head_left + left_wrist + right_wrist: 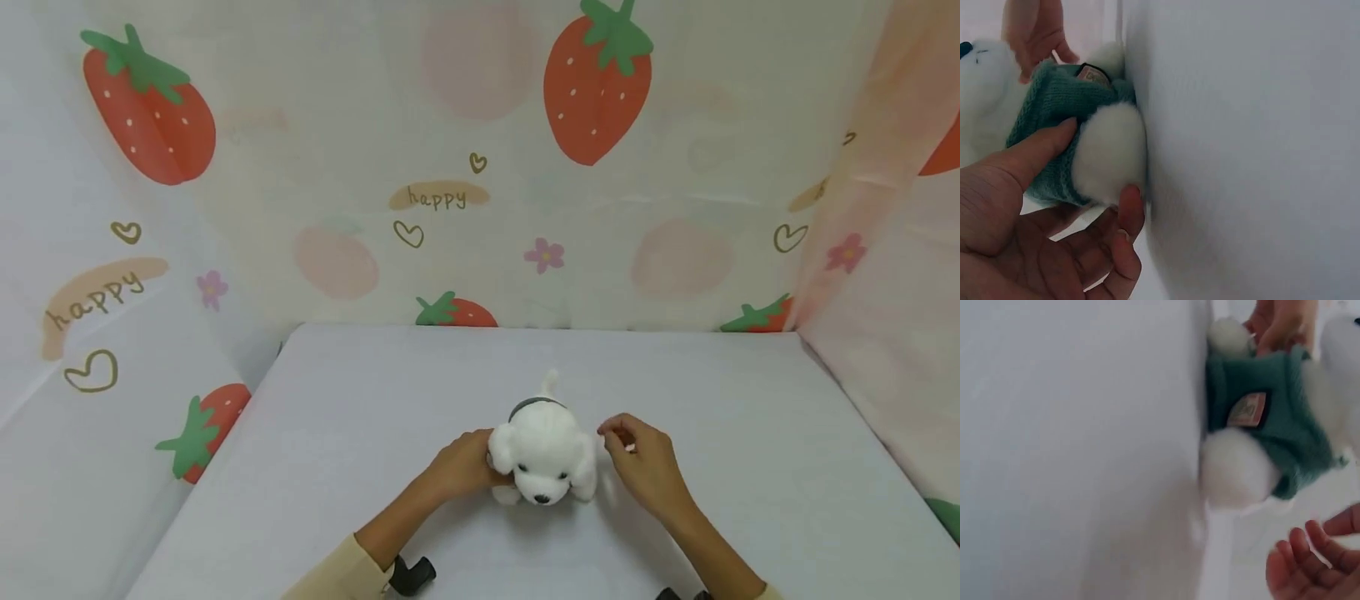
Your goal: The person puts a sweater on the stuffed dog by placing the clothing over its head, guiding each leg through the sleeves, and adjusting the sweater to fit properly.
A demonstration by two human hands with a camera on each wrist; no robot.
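Note:
A white plush dog (542, 458) with floppy ears stands on the table, its face toward me. Its green knitted sweater (1054, 103) shows in the left wrist view. My left hand (467, 465) holds the dog's side: the thumb lies on the sweater and the fingers bend round by a white leg (1110, 153). Beside the dog, a short gap from its ear, my right hand (647, 467) has loosely bent fingers with nothing in them. In the right wrist view a patch (1249, 409) sits on the sweater, and the right hand (1316, 559) is apart from the toy.
The white table (360, 400) reaches back to a cloth backdrop (510, 183) printed with strawberries, hearts and "happy". Similar cloth hangs at the left and right sides. A black wrist device (414, 575) sits by my left sleeve (341, 575).

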